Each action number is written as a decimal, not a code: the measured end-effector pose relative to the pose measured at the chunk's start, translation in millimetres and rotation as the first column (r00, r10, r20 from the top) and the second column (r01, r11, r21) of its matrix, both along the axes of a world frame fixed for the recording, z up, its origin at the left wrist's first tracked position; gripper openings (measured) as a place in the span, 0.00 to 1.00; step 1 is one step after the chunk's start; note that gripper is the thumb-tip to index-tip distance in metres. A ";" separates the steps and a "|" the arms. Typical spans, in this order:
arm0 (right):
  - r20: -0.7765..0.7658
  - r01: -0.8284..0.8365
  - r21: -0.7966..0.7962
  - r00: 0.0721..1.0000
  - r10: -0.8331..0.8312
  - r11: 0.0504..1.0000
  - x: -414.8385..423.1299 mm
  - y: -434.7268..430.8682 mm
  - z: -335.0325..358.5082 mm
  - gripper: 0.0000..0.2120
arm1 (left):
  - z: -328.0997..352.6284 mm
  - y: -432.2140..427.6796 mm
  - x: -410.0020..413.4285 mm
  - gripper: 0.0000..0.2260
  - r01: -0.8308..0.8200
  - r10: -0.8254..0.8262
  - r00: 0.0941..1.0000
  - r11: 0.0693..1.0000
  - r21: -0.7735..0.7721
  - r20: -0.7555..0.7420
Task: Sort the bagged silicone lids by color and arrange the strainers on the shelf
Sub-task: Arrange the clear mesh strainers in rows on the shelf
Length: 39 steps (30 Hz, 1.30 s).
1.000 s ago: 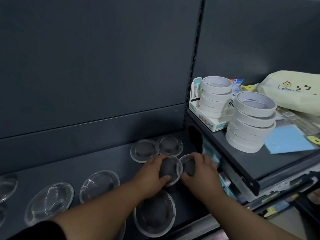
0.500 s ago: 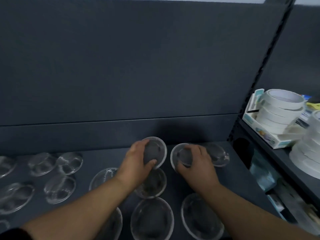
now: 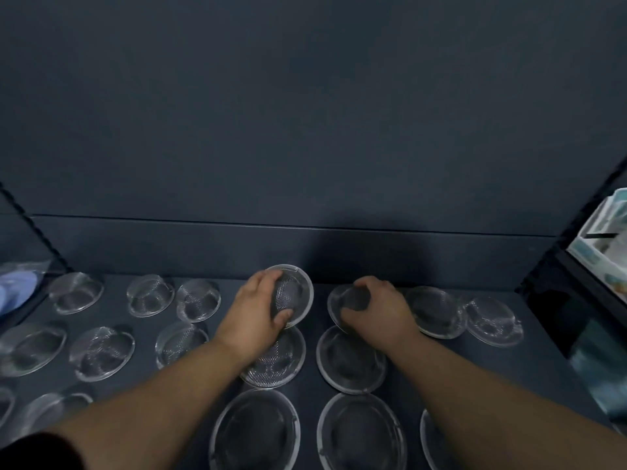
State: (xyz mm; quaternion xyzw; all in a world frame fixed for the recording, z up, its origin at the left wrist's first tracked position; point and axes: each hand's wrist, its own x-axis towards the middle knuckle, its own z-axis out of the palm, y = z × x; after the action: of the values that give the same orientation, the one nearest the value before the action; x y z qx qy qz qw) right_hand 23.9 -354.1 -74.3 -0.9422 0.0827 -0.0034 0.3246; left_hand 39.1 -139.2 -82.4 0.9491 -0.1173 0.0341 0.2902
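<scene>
Head view: we see the left hand (image 3: 254, 317) curled round the mesh dome of the left strainer (image 3: 289, 295), which is tilted up near the back wall (image 3: 305, 239). The right hand (image 3: 380, 310) grips the right strainer (image 3: 353, 298) likewise, equally near that wall. We judge both are meant for the row along it.

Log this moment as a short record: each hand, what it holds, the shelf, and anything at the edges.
left hand: grips tilted strainer, mesh dome toward the camera
right hand: fingers curled over second strainer; lifted or resting, cannot tell
shelf: dark, with other strainers spread in rough rows
far left: blue bagged item, blurred
far right: pale box on a neighbouring shelf, partly cut off
</scene>
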 end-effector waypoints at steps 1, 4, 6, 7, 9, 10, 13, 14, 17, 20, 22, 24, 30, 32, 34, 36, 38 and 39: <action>-0.014 -0.007 -0.003 1.000 0.007 1.000 2.4 2.7 -1.7 0.28 | -1.5 2.0 1.1 0.30 0.017 -0.018 1.000 1.000 0.023 0.018; -0.023 -0.016 -0.018 1.000 0.015 1.000 4.2 5.8 -5.1 0.28 | -3.9 4.9 1.6 0.30 0.051 -0.058 0.993 0.996 0.079 0.100; -0.013 -0.009 -0.020 1.000 0.009 1.000 5.1 7.4 -7.7 0.27 | -7.7 7.6 3.7 0.30 0.050 -0.062 0.989 0.994 0.097 0.134; -0.008 -0.005 -0.018 1.000 0.005 1.000 5.5 8.0 -8.6 0.27 | -9.6 8.6 5.0 0.30 0.044 -0.058 0.988 0.994 0.100 0.143; 0.000 0.001 -0.007 1.000 -0.001 1.000 6.3 8.7 -10.1 0.26 | -11.4 9.1 6.8 0.30 0.033 -0.047 0.989 0.995 0.096 0.143; 0.007 0.004 -0.001 1.000 -0.004 1.000 6.7 9.0 -10.7 0.26 | -12.0 8.9 7.5 0.30 0.031 -0.043 0.991 0.995 0.093 0.129; 0.046 -0.008 0.019 0.999 0.007 1.000 7.4 7.8 -12.8 0.24 | -16.2 9.5 10.3 0.30 0.039 -0.045 0.998 0.993 0.110 0.053; 0.059 -0.028 0.023 0.998 0.026 0.999 7.4 7.1 -13.5 0.24 | -17.4 9.9 11.3 0.30 0.037 -0.040 0.999 0.992 0.117 0.025; 0.088 -0.096 0.015 0.992 0.095 0.995 7.8 6.1 -16.3 0.22 | -20.8 11.3 13.5 0.30 0.028 -0.023 0.999 0.991 0.129 -0.041; 0.105 -0.119 0.018 0.988 0.117 0.993 9.1 6.1 -19.6 0.21 | -22.1 11.3 16.3 0.29 0.025 -0.015 0.996 0.993 0.115 -0.088; 0.098 -0.121 0.025 0.988 0.118 0.992 10.1 7.1 -21.7 0.20 | -22.3 10.6 17.8 0.29 0.028 -0.015 0.992 0.995 0.100 -0.122; 0.087 -0.120 0.023 0.989 0.118 0.992 11.7 8.6 -24.4 0.20 | -22.3 10.2 18.3 0.27 0.029 -0.016 0.989 0.995 0.092 -0.144; 0.017 -0.121 0.000 0.992 0.121 0.993 16.5 13.7 -28.0 0.22 | -20.9 7.4 11.6 0.25 -0.032 0.037 0.988 0.999 0.036 -0.147; 0.006 -0.118 -0.012 0.993 0.118 0.993 14.9 13.6 -28.0 0.23 | -21.6 4.3 1.9 0.25 -0.072 0.071 0.991 0.997 -0.002 -0.113; 0.037 -0.099 -0.037 0.994 0.100 0.994 10.2 12.2 -26.7 0.24 | -23.7 0.9 -12.0 0.28 -0.109 0.108 0.991 0.994 -0.003 -0.080; 0.079 -0.066 -0.063 0.994 0.071 0.996 0.9 10.8 -23.3 0.24 | -26.1 -0.8 -26.6 0.33 -0.131 0.133 0.989 0.991 0.037 -0.057; 0.096 -0.046 -0.095 0.994 0.055 0.994 -12.1 10.1 -19.9 0.24 | -28.2 -0.4 -37.1 0.36 -0.132 0.136 0.989 0.988 0.078 -0.055; 0.095 -0.048 -0.107 0.994 0.059 0.993 -19.1 10.2 -19.1 0.24 | -28.8 -0.1 -40.1 0.37 -0.120 0.125 0.990 0.989 0.087 -0.060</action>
State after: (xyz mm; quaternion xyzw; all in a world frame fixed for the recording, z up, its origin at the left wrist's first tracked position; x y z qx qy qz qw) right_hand 4.8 -343.9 -93.4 -0.9585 0.0410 -0.0452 0.2784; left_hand -1.0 -139.3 -111.2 0.9664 -0.0506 0.0160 0.2514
